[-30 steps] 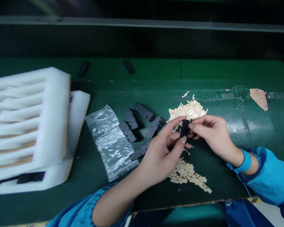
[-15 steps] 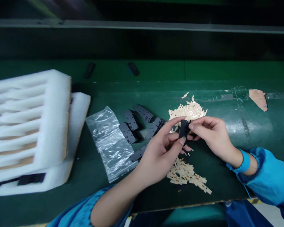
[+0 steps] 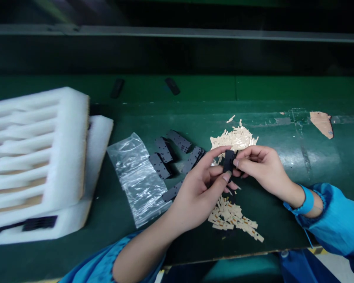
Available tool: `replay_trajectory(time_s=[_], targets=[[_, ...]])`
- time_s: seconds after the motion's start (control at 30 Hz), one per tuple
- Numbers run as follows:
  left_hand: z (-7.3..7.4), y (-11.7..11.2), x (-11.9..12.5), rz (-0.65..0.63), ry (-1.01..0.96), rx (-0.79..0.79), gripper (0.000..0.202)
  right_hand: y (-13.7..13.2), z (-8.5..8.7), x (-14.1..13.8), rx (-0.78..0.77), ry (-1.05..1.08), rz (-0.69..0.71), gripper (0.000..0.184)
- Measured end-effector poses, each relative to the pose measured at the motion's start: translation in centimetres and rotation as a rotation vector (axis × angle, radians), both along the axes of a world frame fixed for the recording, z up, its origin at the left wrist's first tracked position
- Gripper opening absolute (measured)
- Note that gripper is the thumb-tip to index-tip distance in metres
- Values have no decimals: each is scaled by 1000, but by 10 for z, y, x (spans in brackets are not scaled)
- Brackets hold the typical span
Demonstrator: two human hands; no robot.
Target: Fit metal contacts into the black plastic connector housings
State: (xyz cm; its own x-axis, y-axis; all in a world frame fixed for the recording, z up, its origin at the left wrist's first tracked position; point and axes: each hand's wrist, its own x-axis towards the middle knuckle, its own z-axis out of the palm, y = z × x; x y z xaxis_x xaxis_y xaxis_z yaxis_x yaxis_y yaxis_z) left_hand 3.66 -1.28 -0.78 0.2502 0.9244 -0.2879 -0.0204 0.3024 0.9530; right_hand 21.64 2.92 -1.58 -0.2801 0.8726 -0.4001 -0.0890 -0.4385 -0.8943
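My left hand (image 3: pixel 199 190) pinches a small black flat part (image 3: pixel 228 160) between thumb and forefinger, held upright above the green bench. My right hand (image 3: pixel 262 167) meets it from the right, its fingertips pressed against the same part's edge. Behind the hands lies a heap of small beige strips (image 3: pixel 236 138). A second scatter of beige strips (image 3: pixel 234 220) lies on the bench below my hands. Several loose black flat parts (image 3: pixel 172 153) with small holes lie just left of my left hand.
A crumpled clear plastic bag (image 3: pixel 137 175) lies left of the black parts. White foam trays (image 3: pixel 41 157) with long slots are stacked at the far left, one holding black parts (image 3: pixel 38 222). A torn patch (image 3: pixel 321 122) marks the bench at right. Two dark pieces (image 3: pixel 144 87) lie on the back ledge.
Both hands stay together on the black part; my right-hand fingers have shifted slightly along it. The view has drifted a little.
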Motion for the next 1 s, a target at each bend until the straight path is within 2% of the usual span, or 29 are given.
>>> replay_trajectory(time_s=[0.43, 0.77, 1.0], targets=[[-3, -4, -1, -4, 51, 56, 48, 0, 0, 2, 6, 5, 33, 16], [-2, -7, 0, -5, 65, 72, 48, 10, 3, 11, -136, 86, 162, 22], [-4, -8, 0, -4, 73, 103, 48, 11, 2, 13, -165, 108, 179, 21]])
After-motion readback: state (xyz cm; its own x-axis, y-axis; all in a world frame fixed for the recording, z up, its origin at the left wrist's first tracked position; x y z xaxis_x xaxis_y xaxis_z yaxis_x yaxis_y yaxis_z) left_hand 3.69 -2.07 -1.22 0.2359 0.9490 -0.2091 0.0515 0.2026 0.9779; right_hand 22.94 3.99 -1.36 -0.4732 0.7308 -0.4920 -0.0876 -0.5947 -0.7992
